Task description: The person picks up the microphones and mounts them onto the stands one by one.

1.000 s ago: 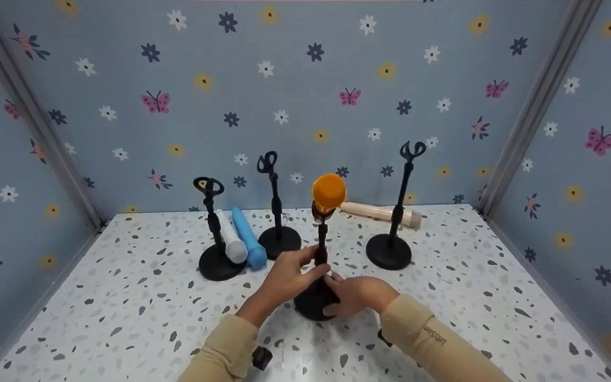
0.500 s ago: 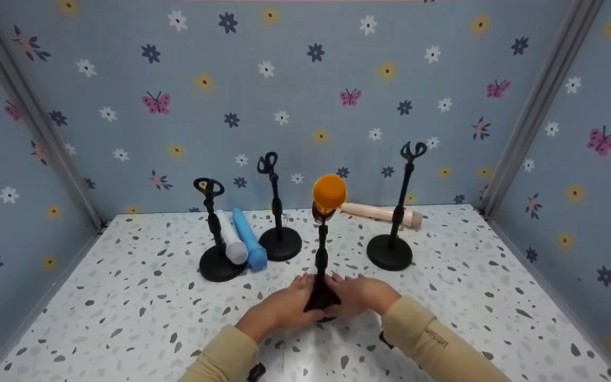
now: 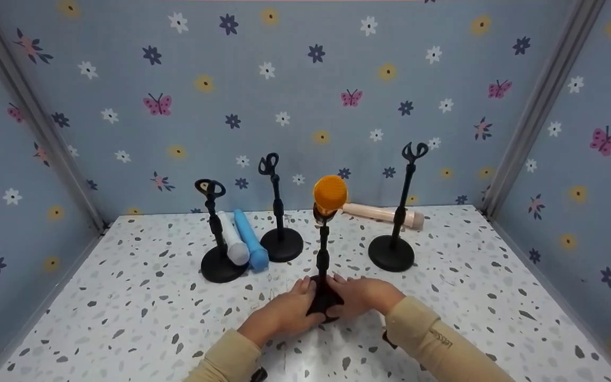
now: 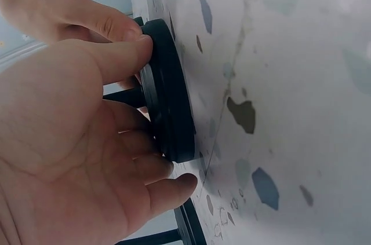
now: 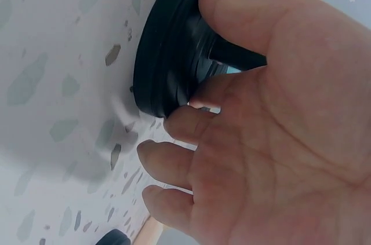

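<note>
An orange microphone (image 3: 330, 192) sits in the clip of a black microphone stand (image 3: 323, 260), head toward me. My left hand (image 3: 290, 313) grips the left side of the stand's round base (image 4: 171, 91), thumb on the near rim and fingers round the side. From the right, my right hand (image 3: 363, 297) holds the same base, its thumb on the rim beside the left thumb. The stand is upright, its base right at the tabletop in both wrist views. Part of the base is hidden under the hands.
Three more black stands with bare clips, a left one (image 3: 215, 228), a middle one (image 3: 278, 207) and a right one (image 3: 401, 212), stand behind. A white microphone (image 3: 233, 241) and blue microphone (image 3: 251, 239) lie at left, a cream microphone (image 3: 382, 214) at the back. Patterned walls (image 3: 305, 95) enclose the speckled table (image 3: 464, 313).
My left hand has come down from the stand's pole to the left side of its base. The right hand stays at the base, and the orange microphone keeps its place.
</note>
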Demonstrator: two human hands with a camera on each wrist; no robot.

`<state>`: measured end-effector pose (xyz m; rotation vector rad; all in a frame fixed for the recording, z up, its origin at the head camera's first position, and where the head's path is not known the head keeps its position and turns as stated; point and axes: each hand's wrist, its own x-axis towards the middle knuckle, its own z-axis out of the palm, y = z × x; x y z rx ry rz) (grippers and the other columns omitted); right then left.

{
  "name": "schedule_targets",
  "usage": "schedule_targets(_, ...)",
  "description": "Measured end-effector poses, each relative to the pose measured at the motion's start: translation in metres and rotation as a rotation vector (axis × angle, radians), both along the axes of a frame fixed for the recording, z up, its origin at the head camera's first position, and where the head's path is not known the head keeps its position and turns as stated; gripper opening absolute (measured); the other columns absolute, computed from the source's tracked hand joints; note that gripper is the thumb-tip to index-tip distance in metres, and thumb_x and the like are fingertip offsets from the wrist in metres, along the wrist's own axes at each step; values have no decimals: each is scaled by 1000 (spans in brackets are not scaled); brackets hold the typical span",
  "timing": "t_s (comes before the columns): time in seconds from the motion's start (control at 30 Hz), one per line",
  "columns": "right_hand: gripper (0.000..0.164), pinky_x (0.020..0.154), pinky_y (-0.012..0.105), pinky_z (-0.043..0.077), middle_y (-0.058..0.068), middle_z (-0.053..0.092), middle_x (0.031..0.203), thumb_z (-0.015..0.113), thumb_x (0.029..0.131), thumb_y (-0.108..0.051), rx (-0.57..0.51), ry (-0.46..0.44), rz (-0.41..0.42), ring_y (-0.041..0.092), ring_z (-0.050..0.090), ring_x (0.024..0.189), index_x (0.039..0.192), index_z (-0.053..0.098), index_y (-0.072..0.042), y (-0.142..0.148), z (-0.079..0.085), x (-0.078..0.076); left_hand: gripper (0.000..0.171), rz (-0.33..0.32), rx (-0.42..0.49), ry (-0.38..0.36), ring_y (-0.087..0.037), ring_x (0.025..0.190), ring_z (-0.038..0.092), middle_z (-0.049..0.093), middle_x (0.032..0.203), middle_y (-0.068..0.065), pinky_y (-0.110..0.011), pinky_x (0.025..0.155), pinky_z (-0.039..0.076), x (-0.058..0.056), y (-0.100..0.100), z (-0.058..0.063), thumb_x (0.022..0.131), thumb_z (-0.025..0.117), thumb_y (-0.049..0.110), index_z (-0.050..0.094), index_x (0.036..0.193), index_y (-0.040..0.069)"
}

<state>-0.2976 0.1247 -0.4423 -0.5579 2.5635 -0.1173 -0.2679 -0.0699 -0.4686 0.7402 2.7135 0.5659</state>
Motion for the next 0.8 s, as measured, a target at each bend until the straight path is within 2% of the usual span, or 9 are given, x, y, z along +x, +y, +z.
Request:
schedule_targets(0.27, 82, 116, 45, 32, 7, 24, 167, 58, 100, -52, -3, -18, 8, 32, 37, 145, 164, 19, -20, 2, 2, -2, 82, -18, -4, -2, -41, 147, 29, 18, 162, -29, -51, 113, 36, -2, 1, -1, 102, 56, 42, 22, 157, -7)
schedule_targets(0.4, 81, 116, 45, 32, 8, 23, 167, 57, 101, -51, -4, -21, 16, 32, 36, 145, 164, 19, -18, 1, 3, -3, 81, -24, 2, -10, -40, 150, 20, 17, 163, -29, -51, 116, 32, -2, 0, 1, 103, 55, 41, 21, 158, -7)
schedule_targets(0.8, 84, 116, 42, 33, 10, 22, 167, 59, 99, -51, -12, -31, -28, 31, 39, 144, 164, 16, -18, 1, 6, -10, 81, 1, -15, -11, -36, 153, 14, 13, 165, -25, -49, 118, 27, -13, 5, -4, 103, 55, 42, 19, 159, -4)
